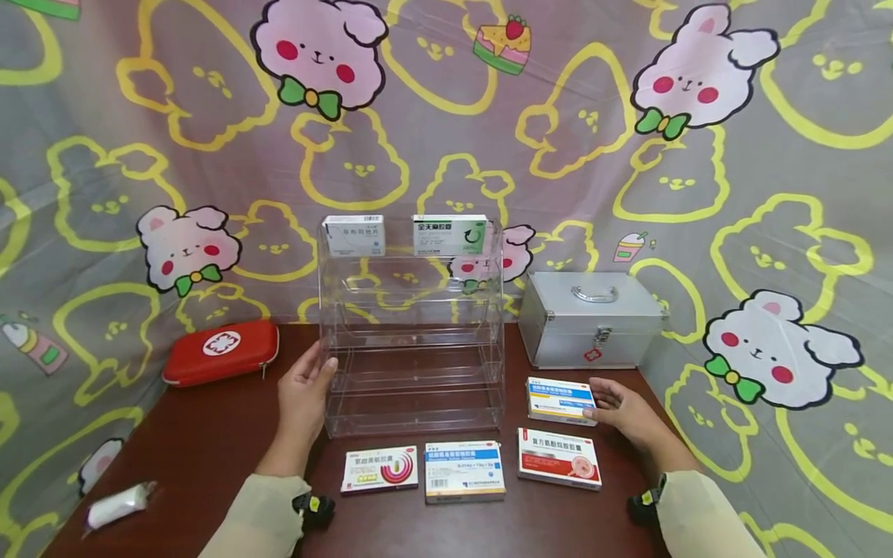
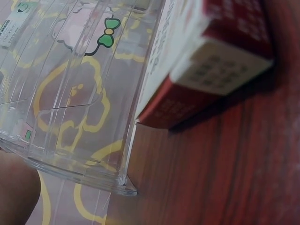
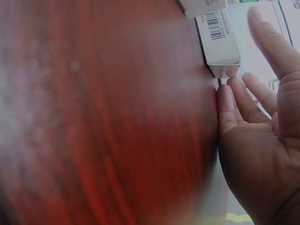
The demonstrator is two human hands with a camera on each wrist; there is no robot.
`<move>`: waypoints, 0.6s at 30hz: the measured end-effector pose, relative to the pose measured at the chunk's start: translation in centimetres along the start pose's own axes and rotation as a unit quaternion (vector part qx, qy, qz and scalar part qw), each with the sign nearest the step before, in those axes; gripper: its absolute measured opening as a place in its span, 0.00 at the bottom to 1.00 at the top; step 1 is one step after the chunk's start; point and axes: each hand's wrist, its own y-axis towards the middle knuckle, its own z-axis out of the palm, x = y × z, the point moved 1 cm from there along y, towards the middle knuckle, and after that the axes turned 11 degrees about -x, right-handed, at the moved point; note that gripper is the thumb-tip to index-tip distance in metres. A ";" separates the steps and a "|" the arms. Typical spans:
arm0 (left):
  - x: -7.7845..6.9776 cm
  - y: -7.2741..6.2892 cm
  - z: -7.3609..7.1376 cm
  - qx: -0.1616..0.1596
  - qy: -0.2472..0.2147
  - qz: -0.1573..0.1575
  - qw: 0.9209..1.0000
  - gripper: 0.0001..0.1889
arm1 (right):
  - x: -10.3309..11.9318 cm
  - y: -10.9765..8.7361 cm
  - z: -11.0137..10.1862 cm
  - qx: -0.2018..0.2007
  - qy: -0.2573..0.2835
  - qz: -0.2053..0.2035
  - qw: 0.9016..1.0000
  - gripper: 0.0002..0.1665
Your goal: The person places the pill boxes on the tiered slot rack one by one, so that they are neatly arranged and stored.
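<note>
- Blue-and-white medicine box (image 1: 558, 399): beside the right hand (image 1: 621, 409), whose fingers are extended and loosely parted at the box's right end, not wrapped round it.
- Handling: presumably light; stiff yet crushable card, smooth enough to slip; best taken by its two narrow ends.
- Appearance: white, with a blue band, printed lettering and a yellow strip low on its face.
- Position: on the table (image 1: 209, 442), right of the clear rack (image 1: 415, 423), in front of the silver case (image 1: 593, 337), behind the red-and-white box (image 1: 558, 457).
- Left hand (image 1: 305, 384): at the rack's left side; fingers partly hidden, so grip or mere touch cannot be told.
- Far left: red pouch (image 1: 222, 354).
</note>
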 end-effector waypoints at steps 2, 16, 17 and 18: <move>0.0 0.1 0.0 0.000 0.002 0.000 1.000 0.29 | -0.2 0.1 0.1 0.003 0.004 -0.001 1.000 0.50; -0.4 -0.2 0.0 0.000 0.021 -0.006 1.000 0.28 | 0.7 0.3 0.3 0.029 -0.061 -0.018 0.998 0.53; -0.4 -0.2 0.1 0.000 0.022 -0.007 1.000 0.28 | 0.7 0.3 0.3 0.026 -0.070 -0.019 0.997 0.53; -0.4 -0.2 0.1 0.001 0.021 -0.008 1.000 0.28 | 0.7 0.2 0.3 0.020 -0.073 -0.015 0.997 0.54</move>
